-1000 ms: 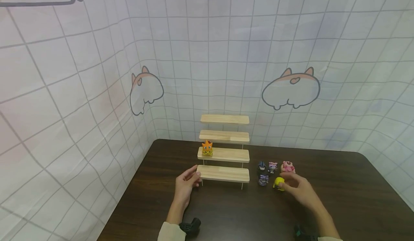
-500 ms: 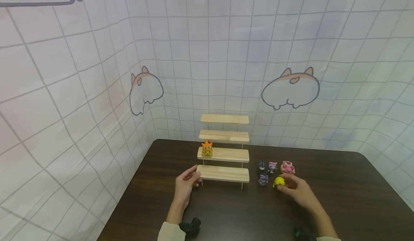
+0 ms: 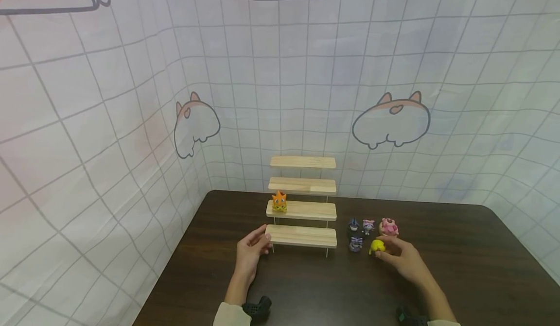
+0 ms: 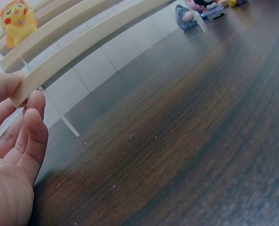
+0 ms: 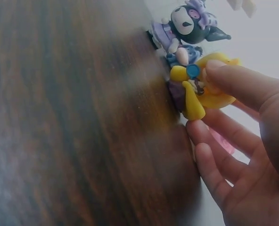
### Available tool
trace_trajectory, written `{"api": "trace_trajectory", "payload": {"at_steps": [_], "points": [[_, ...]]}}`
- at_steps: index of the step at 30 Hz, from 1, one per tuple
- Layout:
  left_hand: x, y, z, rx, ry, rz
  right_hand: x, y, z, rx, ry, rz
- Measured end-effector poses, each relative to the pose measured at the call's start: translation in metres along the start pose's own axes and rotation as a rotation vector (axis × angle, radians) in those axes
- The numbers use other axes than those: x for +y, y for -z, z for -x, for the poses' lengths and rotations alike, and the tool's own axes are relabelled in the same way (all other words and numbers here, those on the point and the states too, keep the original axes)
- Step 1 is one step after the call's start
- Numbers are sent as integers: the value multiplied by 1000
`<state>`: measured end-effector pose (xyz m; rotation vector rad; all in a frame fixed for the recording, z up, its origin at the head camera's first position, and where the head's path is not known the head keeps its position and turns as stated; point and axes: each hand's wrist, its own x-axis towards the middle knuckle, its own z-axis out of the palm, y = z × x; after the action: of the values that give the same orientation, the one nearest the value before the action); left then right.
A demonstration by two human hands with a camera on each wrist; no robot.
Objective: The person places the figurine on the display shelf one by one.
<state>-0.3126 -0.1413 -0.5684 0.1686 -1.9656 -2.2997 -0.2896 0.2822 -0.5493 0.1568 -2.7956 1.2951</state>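
Note:
My left hand [image 3: 250, 250] pinches the left end of the lowest board of a stepped wooden display shelf [image 3: 302, 236], thumb on top and fingers beneath. On the shelf's second board from the bottom, at its left end, stands an orange and yellow figurine [image 3: 279, 202]. My right hand [image 3: 404, 260] holds a small yellow figurine [image 3: 377, 247] between thumb and fingers, low over the table. The right wrist view shows the thumb on the yellow figurine [image 5: 215, 96], partly covering it. Close by stands a purple and black figurine [image 5: 186, 26].
Left of the right hand sit a dark blue figurine [image 3: 354, 225], a pink and purple one [image 3: 368, 226] and a purple one [image 3: 356, 244]. Behind the hand is a pink bear figurine [image 3: 389, 227]. The dark wooden table [image 3: 315, 292] meets a grid-patterned cloth [image 3: 288, 97].
My right thumb and fingers have closed in on the yellow figurine, which stays almost in place. The left hand keeps its grip on the shelf. The head view has shifted slightly.

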Motion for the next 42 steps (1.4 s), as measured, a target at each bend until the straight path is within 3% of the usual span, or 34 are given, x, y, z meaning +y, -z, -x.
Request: {"api": "trace_trajectory", "payload": {"at_steps": [15,26,42], "points": [[-3,1,-1,-3,2,11,2,2,0,31,31,73],[-1,1,-1,-5,4,13,0,4,-1,73,20,4],[-1,2,-2,-5,4,13,-17,13,1,124,92,-35]]}}
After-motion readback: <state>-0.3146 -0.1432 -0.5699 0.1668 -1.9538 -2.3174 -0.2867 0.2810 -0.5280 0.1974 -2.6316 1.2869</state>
